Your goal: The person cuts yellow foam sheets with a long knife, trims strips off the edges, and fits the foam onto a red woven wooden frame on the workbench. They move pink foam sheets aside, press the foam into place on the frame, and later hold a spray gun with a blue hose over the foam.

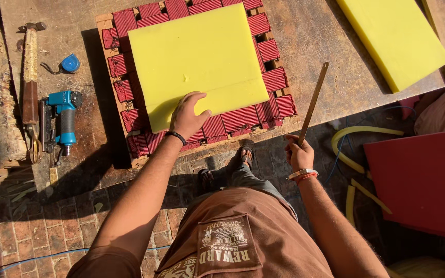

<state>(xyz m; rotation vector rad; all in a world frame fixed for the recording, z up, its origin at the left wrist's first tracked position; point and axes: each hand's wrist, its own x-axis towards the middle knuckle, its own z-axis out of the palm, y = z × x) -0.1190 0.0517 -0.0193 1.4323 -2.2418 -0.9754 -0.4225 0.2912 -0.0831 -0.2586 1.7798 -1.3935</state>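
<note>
the person stands at the 6 o'clock edge of the work table (330,31), a sandalled foot (246,154) showing on the brick floor below. the right hand (300,153) is closed in a fist around the lower end of a long thin metal blade (312,103), which slants up toward 1 o'clock with its tip over the table. the left hand (188,116) lies flat with fingers spread and open on the near edge of the yellow foam sheet (194,62), pressing it down rather than gripping it. that foam rests slightly askew on a wooden frame woven with red webbing (269,77), at about 12 o'clock from the body. judging from this, the foam would best be held firm close to where the blade meets it, fingers kept well to the side of the blade's line, and the sheet squared to the frame first, since its corners do not line up with the webbing. off at 9 to 10 o'clock lie a blue staple gun (64,119), a blue tape measure (70,63) and a hammer (29,67), apart from the frame. at 2 o'clock a second yellow foam slab (392,38) lies on the table. a red panel (423,180) and yellow foam offcuts (359,135) lie at 3 o'clock near the right elbow, where they could crowd a swing of the blade.
</note>
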